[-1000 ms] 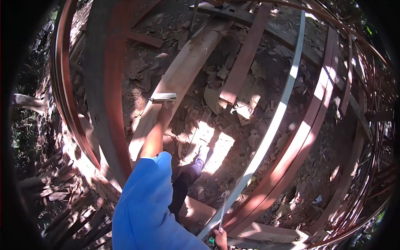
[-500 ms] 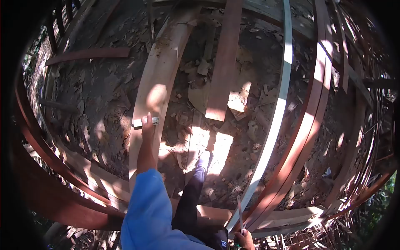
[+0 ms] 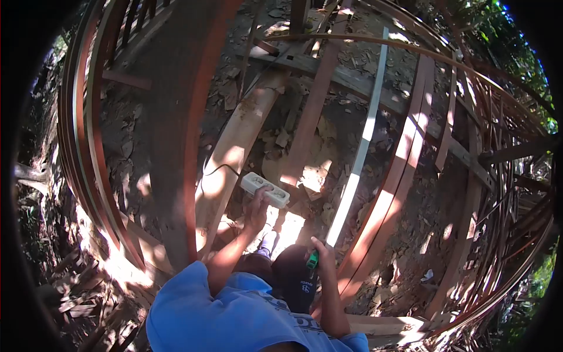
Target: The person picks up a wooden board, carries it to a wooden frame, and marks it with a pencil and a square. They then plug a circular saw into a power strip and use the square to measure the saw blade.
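Note:
My left hand (image 3: 256, 212) is closed on a white power strip (image 3: 278, 197), raised over the ground in front of my legs. A dark cable (image 3: 218, 169) runs from its left end across the pale plank (image 3: 230, 149). Low and to the right, my right hand (image 3: 322, 253) is wrapped around a small green object (image 3: 312, 260) whose kind I cannot make out. That hand is by the near end of a long pale strip of wood (image 3: 355, 170). My dark trousers (image 3: 299, 281) show between the arms.
A thick dark beam (image 3: 182, 117) rises close on the left. Reddish boards (image 3: 390, 196) lie to the right, and another board (image 3: 311, 123) extends ahead. A crosswise plank (image 3: 352, 82) lies farther off. Dry leaves and wood scraps cover the ground.
My left hand has lifted the power strip off the pale plank and brought it right, nearer my body. My right hand has risen, showing the green object. The view has shifted, bringing the thick beam in.

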